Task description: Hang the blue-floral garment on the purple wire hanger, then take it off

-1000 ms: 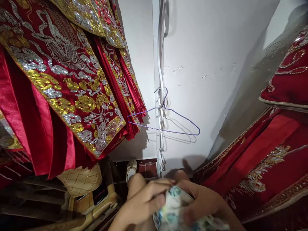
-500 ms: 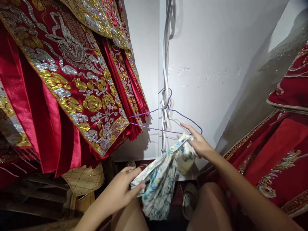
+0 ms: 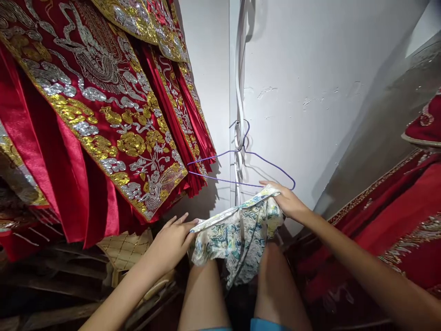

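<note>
A white garment (image 3: 237, 239) with a blue, green and yellow floral print is stretched between my two hands, its kind not clear. My left hand (image 3: 175, 239) pinches one end of its pale top edge between thumb and forefinger. At the other end, my right hand (image 3: 284, 197) grips the same edge, a little higher. Loose folds of cloth and thin ties hang down over my knees. Just behind and above the cloth, a purple wire hanger (image 3: 241, 183) hangs from a white strap; my right fingers are close to its lower bar.
A red costume (image 3: 134, 142) with gold and silver embroidery hangs at left, its hem near the hanger. More red beaded clothing (image 3: 396, 216) hangs at right. The white wall (image 3: 303, 69) stands ahead. Wooden slats (image 3: 65, 266) and a quilted gold piece (image 3: 127, 250) lie lower left.
The garment has been spread from a bunched shape into a straight, taut top edge. Both hands have risen slightly, with the left moving a bit leftward. The view has shifted slightly.
</note>
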`<state>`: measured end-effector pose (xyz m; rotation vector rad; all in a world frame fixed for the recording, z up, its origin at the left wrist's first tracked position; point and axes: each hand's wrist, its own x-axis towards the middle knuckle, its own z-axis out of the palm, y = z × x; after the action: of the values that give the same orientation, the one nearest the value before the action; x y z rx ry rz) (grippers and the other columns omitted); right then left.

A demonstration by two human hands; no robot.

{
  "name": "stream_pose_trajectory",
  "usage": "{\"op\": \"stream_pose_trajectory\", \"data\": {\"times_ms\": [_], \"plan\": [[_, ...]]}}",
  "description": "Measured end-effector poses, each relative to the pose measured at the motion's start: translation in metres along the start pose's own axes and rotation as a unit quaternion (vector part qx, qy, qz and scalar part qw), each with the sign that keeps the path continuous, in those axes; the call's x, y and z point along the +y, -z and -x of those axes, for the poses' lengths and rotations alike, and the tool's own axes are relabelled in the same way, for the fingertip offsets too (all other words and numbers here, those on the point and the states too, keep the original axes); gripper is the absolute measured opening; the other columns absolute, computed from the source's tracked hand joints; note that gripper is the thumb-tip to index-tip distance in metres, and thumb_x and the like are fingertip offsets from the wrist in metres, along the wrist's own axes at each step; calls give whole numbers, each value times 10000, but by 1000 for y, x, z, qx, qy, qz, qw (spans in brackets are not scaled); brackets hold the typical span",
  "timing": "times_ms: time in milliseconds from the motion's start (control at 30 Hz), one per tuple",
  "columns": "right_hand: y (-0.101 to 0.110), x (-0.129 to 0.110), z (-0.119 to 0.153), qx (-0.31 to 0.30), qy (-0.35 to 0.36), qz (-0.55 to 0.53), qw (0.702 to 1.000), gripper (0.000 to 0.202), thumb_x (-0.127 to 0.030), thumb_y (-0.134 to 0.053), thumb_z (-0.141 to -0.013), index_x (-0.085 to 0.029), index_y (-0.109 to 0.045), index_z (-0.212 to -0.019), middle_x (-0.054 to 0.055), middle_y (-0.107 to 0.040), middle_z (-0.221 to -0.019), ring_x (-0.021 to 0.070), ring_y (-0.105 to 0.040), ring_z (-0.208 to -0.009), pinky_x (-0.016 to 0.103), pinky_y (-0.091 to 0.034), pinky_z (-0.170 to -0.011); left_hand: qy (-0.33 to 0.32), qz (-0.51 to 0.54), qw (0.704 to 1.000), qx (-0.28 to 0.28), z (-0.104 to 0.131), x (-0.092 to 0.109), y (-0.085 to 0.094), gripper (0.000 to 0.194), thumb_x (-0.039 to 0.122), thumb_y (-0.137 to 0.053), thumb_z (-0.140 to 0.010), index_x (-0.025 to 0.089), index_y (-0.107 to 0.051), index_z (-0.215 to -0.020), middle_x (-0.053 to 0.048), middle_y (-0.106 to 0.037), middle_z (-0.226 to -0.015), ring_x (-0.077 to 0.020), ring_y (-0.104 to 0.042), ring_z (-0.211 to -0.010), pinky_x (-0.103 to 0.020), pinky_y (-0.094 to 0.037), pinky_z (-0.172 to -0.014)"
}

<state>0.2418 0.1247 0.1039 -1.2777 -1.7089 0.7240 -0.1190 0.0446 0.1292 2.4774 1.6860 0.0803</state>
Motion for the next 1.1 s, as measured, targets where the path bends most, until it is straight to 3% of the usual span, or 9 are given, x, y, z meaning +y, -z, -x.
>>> {"op": "stream_pose_trajectory", "data": {"times_ms": [133, 233, 333, 467, 600, 700, 867, 967, 1100], "plan": [[1, 2, 0, -25, -25, -43, 998, 404, -363, -492, -870, -263, -710, -1196, 58, -666, -1329, 287, -548, -1295, 429, -393, -1115, 28, -37, 999, 8, -12, 13, 0, 449, 243, -382, -962, 189, -678, -1294, -79, -541, -1481, -330, -377, -1471, -566, -293, -1199], [1, 5, -2, -37, -19, -51, 998, 294, -293, -482, -809, -206, -713, -968, 62, -726, -1015, 253, -654, -961, 361, -511, -866, 47, -63, 997, 26, -18, 11, 5, 371, 259, -409, -950, 176, -766, -1007, -108, -418, -1564, -372, -329, -1487, -587, -320, -1168], [9, 8, 1, 18, 20, -10, 1000, 171, -231, -468, -719, -199, -625, -777, 9, -634, -733, 209, -590, -737, 297, -454, -668, 85, -56, 994, 50, -25, 5, 15, 412, 329, -364, -975, 171, -738, -906, -143, -392, -1586, -400, -427, -1430, -571, -410, -1084], [31, -3, 10, 127, 25, 106, 986, 73, -247, -484, -687, -212, -516, -632, -25, -491, -591, 163, -478, -621, 258, -335, -567, 137, -14, 989, 63, -40, 1, 22, 468, 394, -284, -993, 175, -698, -985, -209, -725, -1170, -398, -689, -1073, -464, -491, -852], [49, -23, 14, 176, 25, 149, 973, 153, -261, -500, -697, -219, -445, -560, -33, -341, -526, 129, -334, -537, 263, -232, -499, 110, 82, 985, 103, -63, -3, 20, 484, 423, -273, -992, 191, -669, -838, -151, -738, -837, -326, -699, -823, -346, -418, -682], [57, -31, 11, 194, 23, 136, 971, 205, -265, -478, -696, -225, -381, -520, -29, -286, -504, 126, -293, -520, 273, -214, -487, 108, 138, 971, 161, -85, -6, 20, 465, 432, -313, -983, 192, -705, -911, -107, -706, -734, -295, -660, -734, -327, -386, -670], [52, -24, 4, 182, 7, 98, 978, 236, -330, -503, -722, -215, -476, -518, -27, -350, -515, 142, -364, -558, 266, -278, -519, 9, 343, 897, 277, -133, -4, 32, 333, 417, -496, -883, 166, -704, -815, -60, -676, -730, -238, -596, -751, -291, -408, -702], [39, -14, 4, 162, -6, 34, 986, 224, -338, -495, -707, -214, -492, -521, -28, -393, -513, 145, -393, -549, 261, -288, -510, -34, 423, 859, 287, -156, 3, 41, 264, 400, -553, -838, 164, -666, -867, -40, -666, -780, -189, -579, -755, -252, -421, -682], [30, -4, 6, 121, 5, -8, 993, 148, -290, -491, -694, -203, -542, -587, -23, -465, -560, 148, -441, -573, 253, -325, -531, -65, 499, 811, 299, -158, 9, 47, 348, 383, -700, -788, 219, -555, -1059, 75, -491, -590, -104, -411, -508, -202, -306, -522]]}}
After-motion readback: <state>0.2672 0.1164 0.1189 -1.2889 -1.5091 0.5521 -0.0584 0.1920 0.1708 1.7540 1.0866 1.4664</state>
